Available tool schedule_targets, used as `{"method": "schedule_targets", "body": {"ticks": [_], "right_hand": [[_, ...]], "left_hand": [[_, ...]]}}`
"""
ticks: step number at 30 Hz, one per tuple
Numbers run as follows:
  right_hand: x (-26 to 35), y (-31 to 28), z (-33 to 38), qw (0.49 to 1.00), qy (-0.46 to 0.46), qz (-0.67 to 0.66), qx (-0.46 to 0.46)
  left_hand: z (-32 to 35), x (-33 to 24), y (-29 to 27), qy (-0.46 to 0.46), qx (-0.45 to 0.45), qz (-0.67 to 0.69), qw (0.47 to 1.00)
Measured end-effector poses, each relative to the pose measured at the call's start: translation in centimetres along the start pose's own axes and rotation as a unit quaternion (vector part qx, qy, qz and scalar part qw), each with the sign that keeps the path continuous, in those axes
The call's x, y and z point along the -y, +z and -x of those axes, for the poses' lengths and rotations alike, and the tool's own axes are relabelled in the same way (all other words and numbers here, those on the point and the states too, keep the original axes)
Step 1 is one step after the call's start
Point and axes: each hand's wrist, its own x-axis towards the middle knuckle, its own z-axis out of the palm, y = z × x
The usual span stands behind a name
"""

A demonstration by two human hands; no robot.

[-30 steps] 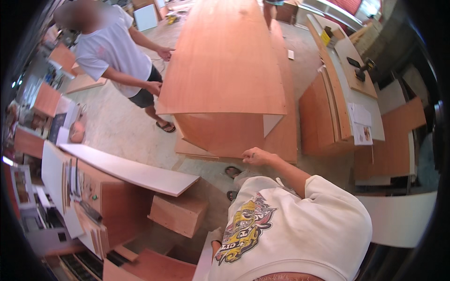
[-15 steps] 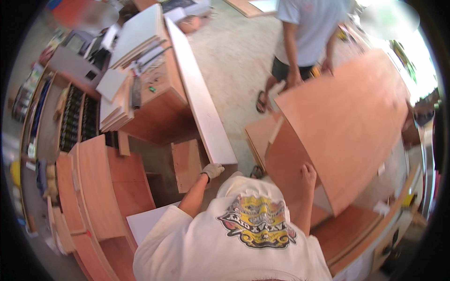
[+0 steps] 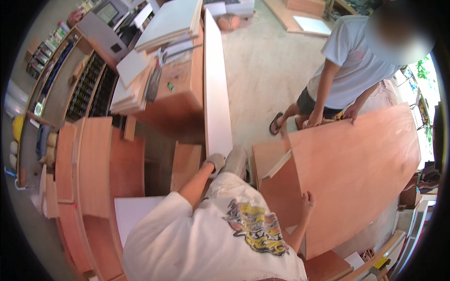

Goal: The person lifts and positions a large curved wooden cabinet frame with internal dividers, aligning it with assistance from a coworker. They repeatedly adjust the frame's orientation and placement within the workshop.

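Note:
My left hand (image 3: 216,161), in a grey work glove, is closed on the near end of a long, narrow white board (image 3: 218,89). The board's end is partly hidden by my hand and leg. My bare right hand (image 3: 308,200) has its fingers curled at the left edge of a large, slightly bowed plywood panel (image 3: 356,178). Across that panel, a co-worker in a pale shirt (image 3: 349,61) bends over its far edge, both hands close to it. Beneath the panel's left side show another wooden panel (image 3: 281,187) and a strip of wood.
To the left of the white board stands a wooden cabinet (image 3: 173,112) stacked with white panels (image 3: 171,23) and tools. Wooden carcasses (image 3: 93,168) fill the near left, beside a white sheet (image 3: 140,213). Shelving with dark items (image 3: 86,89) stands farther left. More wood lies at lower right (image 3: 328,267).
My view has turned, so the scene sits differently. The co-worker now leans farther over the plywood panel. My left hand stays at the white board's end, my right at the panel's edge.

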Motion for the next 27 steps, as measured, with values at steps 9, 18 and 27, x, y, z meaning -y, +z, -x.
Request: {"method": "schedule_targets", "body": {"ticks": [9,18,27], "right_hand": [[-2.8,4.7,-4.5,0.977,-0.029,-0.061,-0.202],[5.4,14.1,-10.1,0.911,0.136,0.246,-0.302],[18.5,22.9,-18.0,0.924,0.171,0.238,-0.244]], "left_hand": [[-10.9,5.5,-3.4,0.195,0.127,-0.231,0.945],[-22.4,8.6,-15.5,0.081,0.268,-0.11,0.954],[-38.4,10.5,-32.3,0.105,0.163,-0.093,0.977]]}}
